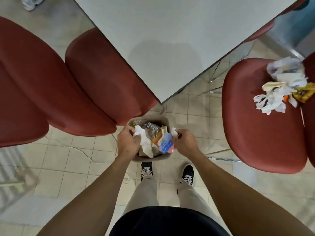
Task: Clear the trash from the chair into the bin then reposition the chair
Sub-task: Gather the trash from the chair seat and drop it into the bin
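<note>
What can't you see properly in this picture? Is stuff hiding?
- Bin: its bottom is hidden in the head view, covered by wrappers and both hands.
- Left hand and right hand: fingertips are buried in crumpled paper.
- Trash pile on the chair: cut off by the right edge.
- Blue packet: print too small to read.

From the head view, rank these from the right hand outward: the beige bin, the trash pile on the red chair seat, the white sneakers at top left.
1. Beige bin: directly beneath the right hand.
2. Trash pile: on the red chair, to the right.
3. White sneakers: far top-left corner.
</note>
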### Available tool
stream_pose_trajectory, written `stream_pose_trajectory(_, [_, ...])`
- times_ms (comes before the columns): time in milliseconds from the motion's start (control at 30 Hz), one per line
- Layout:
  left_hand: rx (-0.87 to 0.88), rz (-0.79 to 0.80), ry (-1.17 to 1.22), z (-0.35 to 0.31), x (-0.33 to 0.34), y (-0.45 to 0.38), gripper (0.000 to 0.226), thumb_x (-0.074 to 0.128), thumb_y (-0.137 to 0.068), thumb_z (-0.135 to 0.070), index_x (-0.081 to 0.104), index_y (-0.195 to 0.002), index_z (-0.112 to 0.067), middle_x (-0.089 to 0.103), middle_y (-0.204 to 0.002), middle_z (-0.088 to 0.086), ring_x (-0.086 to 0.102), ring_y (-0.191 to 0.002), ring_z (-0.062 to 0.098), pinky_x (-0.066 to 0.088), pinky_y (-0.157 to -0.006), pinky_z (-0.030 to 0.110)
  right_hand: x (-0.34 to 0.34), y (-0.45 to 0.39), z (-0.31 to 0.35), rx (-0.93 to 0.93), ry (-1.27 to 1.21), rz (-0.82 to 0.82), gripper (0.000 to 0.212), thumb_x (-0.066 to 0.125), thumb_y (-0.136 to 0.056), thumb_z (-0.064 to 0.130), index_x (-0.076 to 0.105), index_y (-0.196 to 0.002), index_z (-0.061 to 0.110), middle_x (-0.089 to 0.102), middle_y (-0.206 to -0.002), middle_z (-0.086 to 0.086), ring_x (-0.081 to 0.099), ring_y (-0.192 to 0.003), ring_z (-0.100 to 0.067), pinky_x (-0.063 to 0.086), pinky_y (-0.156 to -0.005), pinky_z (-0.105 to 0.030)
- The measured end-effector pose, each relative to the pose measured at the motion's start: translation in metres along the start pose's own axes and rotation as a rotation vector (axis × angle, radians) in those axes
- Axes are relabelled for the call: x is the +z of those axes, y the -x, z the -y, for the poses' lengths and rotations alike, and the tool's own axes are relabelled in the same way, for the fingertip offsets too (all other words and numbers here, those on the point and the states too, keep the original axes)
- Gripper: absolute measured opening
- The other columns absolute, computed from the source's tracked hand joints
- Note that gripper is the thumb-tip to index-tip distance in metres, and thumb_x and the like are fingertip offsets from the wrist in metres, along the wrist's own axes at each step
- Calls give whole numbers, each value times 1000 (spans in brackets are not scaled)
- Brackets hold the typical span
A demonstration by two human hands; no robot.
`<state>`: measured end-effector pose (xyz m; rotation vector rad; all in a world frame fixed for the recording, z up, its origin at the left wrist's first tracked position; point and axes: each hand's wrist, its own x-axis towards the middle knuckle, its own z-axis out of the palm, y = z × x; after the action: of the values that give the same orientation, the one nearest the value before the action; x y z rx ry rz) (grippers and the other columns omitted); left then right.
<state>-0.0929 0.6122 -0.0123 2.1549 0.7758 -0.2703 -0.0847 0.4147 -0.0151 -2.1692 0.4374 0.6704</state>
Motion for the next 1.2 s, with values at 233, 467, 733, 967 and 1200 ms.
stream_pose_trajectory(233, [81,134,-116,8,7,-43,21,72,-74,-12,54,-82,-15,63,-79,1,57,-72,17,36,-58,24,45,-24,33,115,-226,-34,11,69,-84,22,66,-75,16,65,-63,-5,66,-66,-28,56,-65,-46])
stream_pose_trajectory(467, [86,203,-265,11,4,-47,19,74,-73,-28,61,-87,-28,62,-83,-10,60,-81,16,48,-73,30,49,-22,44,141,-129,19,27,60,-85,19,64,-111,12,70,-94,-8,66,-94,-26,45,-75,-26])
stream_pose_trajectory(733, [236,234,-289,-27,24,-16,14,70,-74,-28,63,-86,-29,66,-91,-7,63,-82,14,52,-77,33,5,-3,17,181,-99,27,35,60,-88,23,59,-122,15,68,-113,-7,62,-108,-22,45,-90,-25])
stream_pose_trajectory(967, [287,259,-293,-77,66,42,14,67,-76,-22,65,-89,-26,66,-89,-5,63,-86,20,54,-78,36,-64,24,-18,77,-70,-21,41,59,-91,25,54,-129,12,67,-115,-10,62,-106,-22,48,-95,-30])
stream_pose_trajectory(1200, [374,294,-310,-113,124,101,20,67,-77,-25,66,-96,-20,66,-93,-2,62,-88,20,51,-82,32,-143,52,-71,39,-62,-54,41,58,-92,23,54,-132,14,59,-129,-7,57,-117,-21,41,-95,-25])
